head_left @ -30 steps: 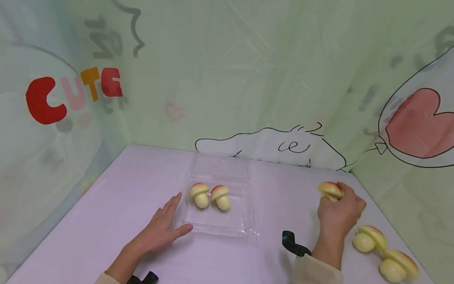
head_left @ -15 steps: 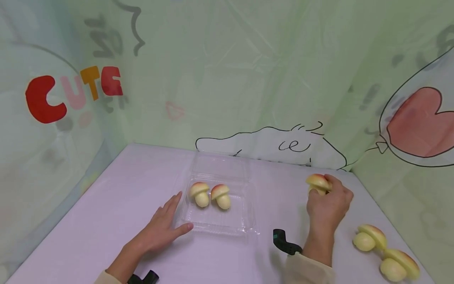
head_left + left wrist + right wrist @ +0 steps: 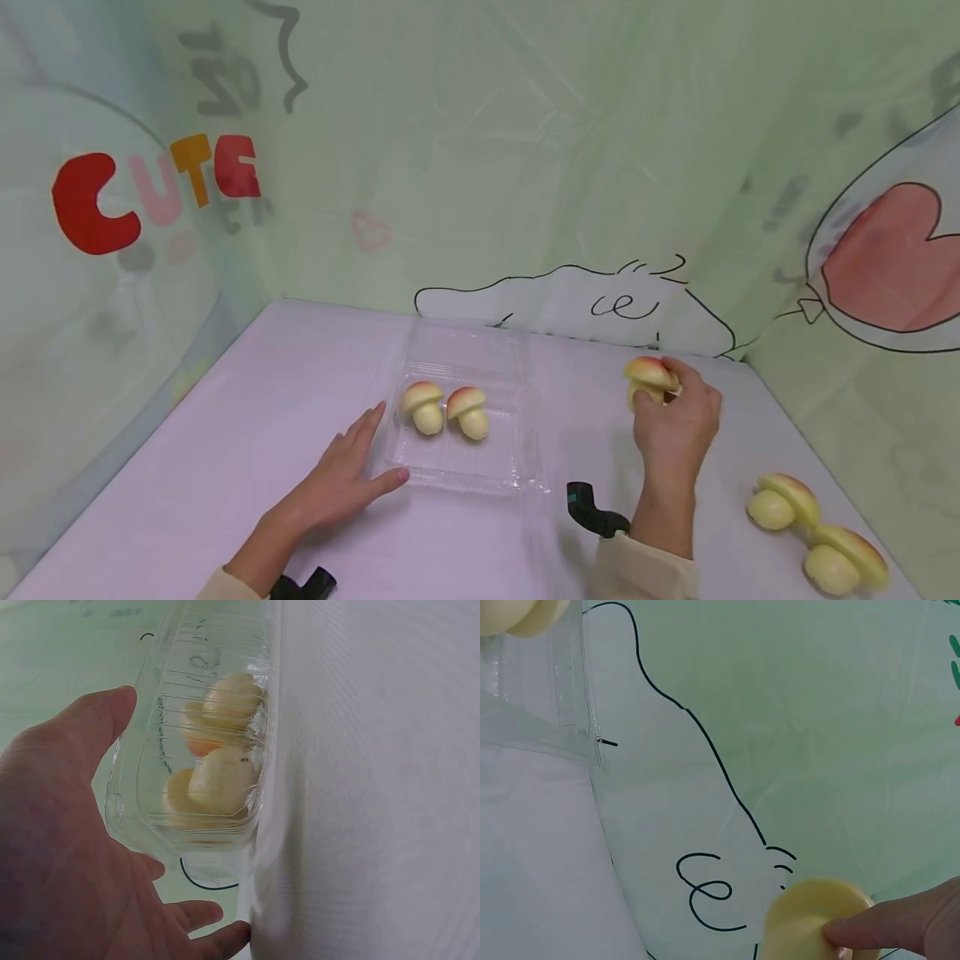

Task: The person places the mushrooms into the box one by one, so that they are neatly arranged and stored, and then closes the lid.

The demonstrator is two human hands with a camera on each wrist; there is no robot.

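My right hand (image 3: 678, 421) pinches a toy mushroom (image 3: 647, 377) with a cream stem and a red-tinged cap, held up over the right half of the table. In the right wrist view, a finger presses against that mushroom (image 3: 802, 915). A clear plastic clamshell box (image 3: 495, 467) lies with its lid (image 3: 465, 346) laid back. Inside it, side by side, are a left mushroom (image 3: 423, 408) and a right mushroom (image 3: 468, 412). With fingers spread, my left hand (image 3: 333, 483) is at the box's left side; the left wrist view shows thumb and fingers around the box's corner, contact unclear.
Two more mushrooms, a farther one (image 3: 782, 502) and a nearer one (image 3: 846, 560), lie by the table's right edge. Behind the white table (image 3: 225, 450) stands a printed green curtain (image 3: 480, 167), which also encloses both sides.
My right hand has carried its mushroom leftward and slightly away from me, toward the box. The left hand and the box's mushrooms stay in place.
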